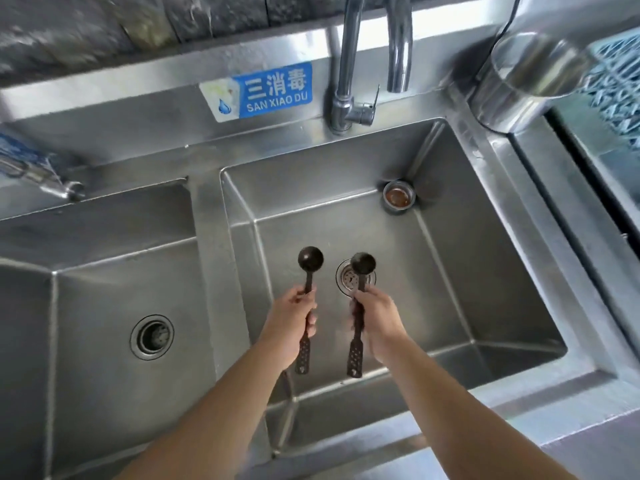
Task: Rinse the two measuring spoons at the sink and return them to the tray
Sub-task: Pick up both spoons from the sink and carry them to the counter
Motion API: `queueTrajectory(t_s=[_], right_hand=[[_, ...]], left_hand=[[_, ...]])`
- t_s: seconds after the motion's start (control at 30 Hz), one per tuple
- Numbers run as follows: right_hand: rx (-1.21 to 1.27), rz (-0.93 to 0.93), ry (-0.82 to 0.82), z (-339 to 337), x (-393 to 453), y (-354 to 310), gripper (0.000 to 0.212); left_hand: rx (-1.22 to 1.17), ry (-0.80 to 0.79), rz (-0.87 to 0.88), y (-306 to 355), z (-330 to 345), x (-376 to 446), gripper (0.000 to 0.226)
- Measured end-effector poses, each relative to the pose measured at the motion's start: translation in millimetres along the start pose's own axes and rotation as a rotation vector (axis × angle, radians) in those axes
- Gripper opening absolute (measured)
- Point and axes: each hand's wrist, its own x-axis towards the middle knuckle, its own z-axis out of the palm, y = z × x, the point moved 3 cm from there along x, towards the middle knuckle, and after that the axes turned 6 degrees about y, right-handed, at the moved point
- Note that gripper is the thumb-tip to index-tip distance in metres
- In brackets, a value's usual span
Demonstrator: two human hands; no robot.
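1. A stainless-steel double-basin sink (450, 188) sits in a steel worktop (540, 209), with a chrome tap (349, 64) and a blue label (273, 91) at the far side.
2. The left hand (291, 323) is closed around one dark long-handled measuring spoon (310, 261), and the right hand (377, 323) around the other spoon (363, 265), over the right basin's drain (346, 279).

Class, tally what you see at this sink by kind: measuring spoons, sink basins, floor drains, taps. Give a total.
Measuring spoons: 2 (left spoon, right spoon)
Sink basins: 2 (left basin, right basin)
Floor drains: 2 (left drain, right drain)
Taps: 1 (tap)
Total: 7
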Motion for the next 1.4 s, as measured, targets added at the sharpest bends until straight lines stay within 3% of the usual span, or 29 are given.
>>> queueTrajectory(t_s=[0.13, 0.23, 0.33, 0.47, 0.7, 0.9, 1.03, 1.23, 1.4], right_hand=[[0.175, 0.001, -0.074, -1.8, -36.1, -15.2, 0.019], [0.252, 0.015, -0.089, 2.6, -53.0, -19.6, 0.026], [0.085, -0.09, -0.049, 8.0, -67.8, -24.6, 0.026], [-0.197, -0.179, 0.055, 16.1, -82.0, -18.6, 0.025], [-0.275, -0.227, 0.142, 26.1, -109.3, 12.2, 0.021], [-0.108, -0.283, 0.258, 17.0, -176.1, 53.8, 0.01], [0.007, -0.321, 0.379, 9.0, -242.2, 96.8, 0.011], [0.42, -0.317, 0.578, -29.3, -352.9, 187.4, 0.019], [0.688, -0.298, 0.826, -62.2, -442.5, 270.5, 0.013]], left_hand=[[-0.231, -0.02, -0.043, 25.5, -14.4, -37.0, 0.023], [-0.255, -0.029, -0.084, 33.2, -24.4, -55.2, 0.015], [-0.129, 0.0, -0.055, 33.6, -33.3, -66.9, 0.004], [0.086, 0.095, -0.017, 25.1, -49.3, -78.5, 0.005], [0.151, 0.077, 0.045, 20.6, -75.5, -106.8, 0.007], [0.276, -0.129, 0.161, 14.3, -94.8, -154.6, 0.001], [0.437, -0.347, 0.228, -13.6, -98.5, -192.1, 0.012], [0.671, -0.611, 0.28, -68.3, -93.8, -263.0, 0.009], [0.85, -0.812, 0.243, -129.9, -84.1, -330.2, 0.004]])
